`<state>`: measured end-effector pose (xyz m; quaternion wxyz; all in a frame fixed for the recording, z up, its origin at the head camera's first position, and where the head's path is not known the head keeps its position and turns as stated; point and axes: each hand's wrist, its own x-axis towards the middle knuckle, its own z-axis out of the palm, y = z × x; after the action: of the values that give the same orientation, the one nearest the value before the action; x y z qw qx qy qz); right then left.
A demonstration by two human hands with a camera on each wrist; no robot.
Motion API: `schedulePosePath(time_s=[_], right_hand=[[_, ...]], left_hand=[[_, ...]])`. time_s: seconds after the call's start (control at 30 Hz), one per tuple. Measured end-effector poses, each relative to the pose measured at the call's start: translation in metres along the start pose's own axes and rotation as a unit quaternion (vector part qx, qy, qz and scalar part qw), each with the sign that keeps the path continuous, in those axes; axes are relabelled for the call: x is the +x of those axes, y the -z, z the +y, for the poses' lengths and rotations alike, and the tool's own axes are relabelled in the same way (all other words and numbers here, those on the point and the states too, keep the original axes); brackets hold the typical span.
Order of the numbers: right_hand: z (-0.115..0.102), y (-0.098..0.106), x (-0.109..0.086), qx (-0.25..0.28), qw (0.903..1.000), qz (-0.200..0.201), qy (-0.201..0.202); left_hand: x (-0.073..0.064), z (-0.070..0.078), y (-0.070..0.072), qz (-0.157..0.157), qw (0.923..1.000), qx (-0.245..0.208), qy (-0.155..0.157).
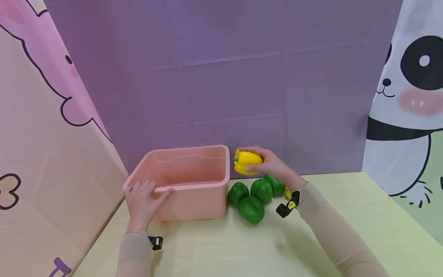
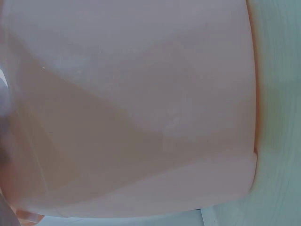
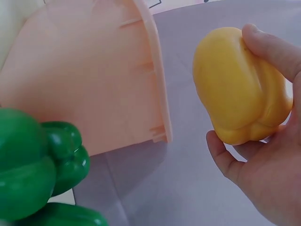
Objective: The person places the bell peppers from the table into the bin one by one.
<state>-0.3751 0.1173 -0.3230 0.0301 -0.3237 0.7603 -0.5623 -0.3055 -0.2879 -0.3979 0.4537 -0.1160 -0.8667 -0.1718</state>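
Against purple cloth [image 1: 225,92], right grip [image 1: 275,165] clasps yellow pepper [image 1: 246,162]; head view alone suggests left [image 1: 142,204] holds tub [image 1: 195,204].

The head view is evenly bright, with soft-edged shadows on the table [image 1: 214,250] beside the right sleeve [image 1: 337,231] at 5 o'clock. The left wrist view is dimmer and hazy: a broad brown shadow crosses the box [image 2: 141,61] toward 8 o'clock, and the edge at 9 o'clock is blurred. In the right wrist view, glints shine on the green peppers [image 3: 23,165] at 8 o'clock; the yellow pepper [image 3: 230,84] at 2 o'clock has a softer sheen.
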Motion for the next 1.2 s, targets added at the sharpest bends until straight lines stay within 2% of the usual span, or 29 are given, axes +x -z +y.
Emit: schedulePosePath(time_s=[0.23,0.53,1.2], right_hand=[[-0.008,-0.005,0.013,0.006,0.9999,0.004,0.016],[-0.012,-0.010,0.026,-0.022,0.9992,-0.007,0.033],[-0.013,-0.024,0.045,-0.001,0.9984,-0.022,0.051]], left_hand=[[-0.001,-0.001,-0.001,0.005,1.0000,-0.002,-0.004],[0.001,0.000,-0.003,0.012,0.9999,-0.002,-0.008],[0.001,0.000,-0.004,0.001,1.0000,-0.003,-0.003]])
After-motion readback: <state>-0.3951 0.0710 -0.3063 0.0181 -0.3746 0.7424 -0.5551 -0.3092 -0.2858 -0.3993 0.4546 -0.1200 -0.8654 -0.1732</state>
